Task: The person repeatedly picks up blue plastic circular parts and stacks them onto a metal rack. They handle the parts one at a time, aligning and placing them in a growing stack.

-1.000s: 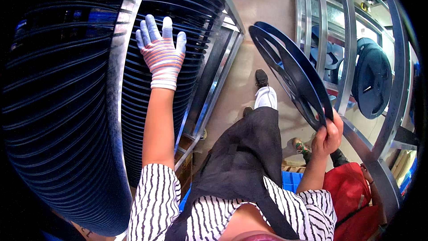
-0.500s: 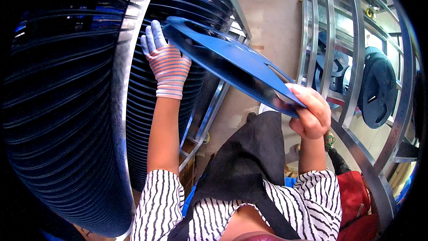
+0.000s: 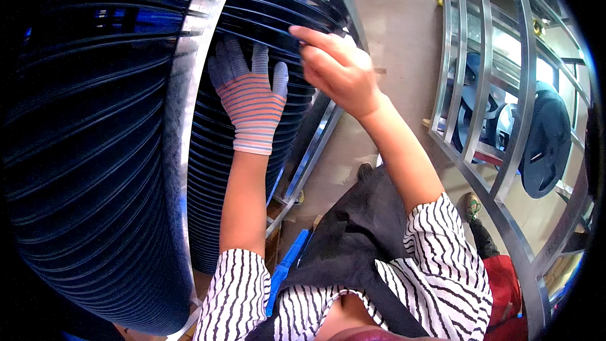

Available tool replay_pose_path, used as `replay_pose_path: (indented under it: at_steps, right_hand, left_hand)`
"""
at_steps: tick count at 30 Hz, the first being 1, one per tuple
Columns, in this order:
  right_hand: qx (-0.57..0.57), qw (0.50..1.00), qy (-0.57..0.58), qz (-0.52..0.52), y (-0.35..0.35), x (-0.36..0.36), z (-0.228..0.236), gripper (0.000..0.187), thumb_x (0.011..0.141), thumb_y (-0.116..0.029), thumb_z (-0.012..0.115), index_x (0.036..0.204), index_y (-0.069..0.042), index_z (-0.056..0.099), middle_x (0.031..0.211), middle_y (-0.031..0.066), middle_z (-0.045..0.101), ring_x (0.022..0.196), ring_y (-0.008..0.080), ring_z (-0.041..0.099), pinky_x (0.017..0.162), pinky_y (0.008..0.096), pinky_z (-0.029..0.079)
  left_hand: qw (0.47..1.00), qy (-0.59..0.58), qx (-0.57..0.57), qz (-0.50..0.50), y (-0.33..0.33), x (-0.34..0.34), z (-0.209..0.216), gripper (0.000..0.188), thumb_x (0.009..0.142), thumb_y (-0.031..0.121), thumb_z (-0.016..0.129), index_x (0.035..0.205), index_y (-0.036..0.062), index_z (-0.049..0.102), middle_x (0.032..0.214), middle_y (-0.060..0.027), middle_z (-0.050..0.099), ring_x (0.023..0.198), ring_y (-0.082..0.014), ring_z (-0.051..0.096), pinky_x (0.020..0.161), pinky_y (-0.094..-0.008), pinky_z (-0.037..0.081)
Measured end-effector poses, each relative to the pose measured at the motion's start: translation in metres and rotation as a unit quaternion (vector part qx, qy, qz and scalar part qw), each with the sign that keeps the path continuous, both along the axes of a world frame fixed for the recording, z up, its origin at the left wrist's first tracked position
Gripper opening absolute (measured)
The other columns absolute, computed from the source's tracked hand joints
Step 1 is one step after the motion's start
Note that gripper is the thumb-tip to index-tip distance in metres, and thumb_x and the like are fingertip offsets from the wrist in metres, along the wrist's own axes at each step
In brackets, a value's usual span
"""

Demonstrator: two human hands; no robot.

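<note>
My left hand [image 3: 249, 98] wears a striped grey and orange knit glove. Its fingers are spread against the rims of a tightly packed row of dark blue-black reels [image 3: 218, 170]. Just to its right, my bare right hand [image 3: 341, 69] has its fingers bent at the rim of a dark reel [image 3: 259, 36] lying in that row, with the index finger stretched over the edge. The thumb and the exact grip on the rim are partly hidden.
A metal frame upright [image 3: 180, 120] separates this row from another packed row of reels [image 3: 88, 170] at left. On the right stands a metal rack [image 3: 486, 76] with loose reels [image 3: 546, 139]. Behind it, a person's shoe [image 3: 472, 207] and red clothing [image 3: 502, 284] show.
The blue reel that I held tilted in front of me is now in among the row. My right hand has moved far and left with it; my left hand has shifted slightly right.
</note>
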State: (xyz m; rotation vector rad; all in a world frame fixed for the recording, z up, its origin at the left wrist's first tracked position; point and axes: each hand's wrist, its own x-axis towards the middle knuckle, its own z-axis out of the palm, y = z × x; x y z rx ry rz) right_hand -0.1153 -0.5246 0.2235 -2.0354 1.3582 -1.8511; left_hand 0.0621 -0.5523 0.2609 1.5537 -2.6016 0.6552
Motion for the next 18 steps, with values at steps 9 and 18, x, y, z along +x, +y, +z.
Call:
replay_pose_path:
  at_steps: [9,18]
  right_hand:
    - [0.087,0.984,-0.156,0.022,0.001,0.025,-0.063,0.067,0.082,-0.029,0.070,0.142,-0.015,0.045,0.152,0.0166,0.036,0.141,0.0369,0.031,0.112,0.0501,0.024]
    - [0.195,0.977,-0.035,-0.080,-0.025,0.062,-0.078,0.075,0.094,-0.053,0.048,0.154,-0.017,0.021,0.163,0.0099,0.005,0.149,0.0373,0.001,0.115,0.0595,0.004]
  left_hand:
    - [0.997,0.027,-0.034,0.063,0.027,0.021,0.019,0.067,0.090,0.041,0.060,0.147,0.0136,0.038,0.150,-0.0263,0.031,0.136,-0.0478,0.029,0.112,-0.0576,0.023]
    - [0.993,-0.039,-0.039,0.100,0.013,0.033,0.013,0.072,0.095,0.052,0.044,0.150,0.0073,0.030,0.149,-0.0269,0.034,0.135,-0.0452,0.034,0.113,-0.0546,0.022]
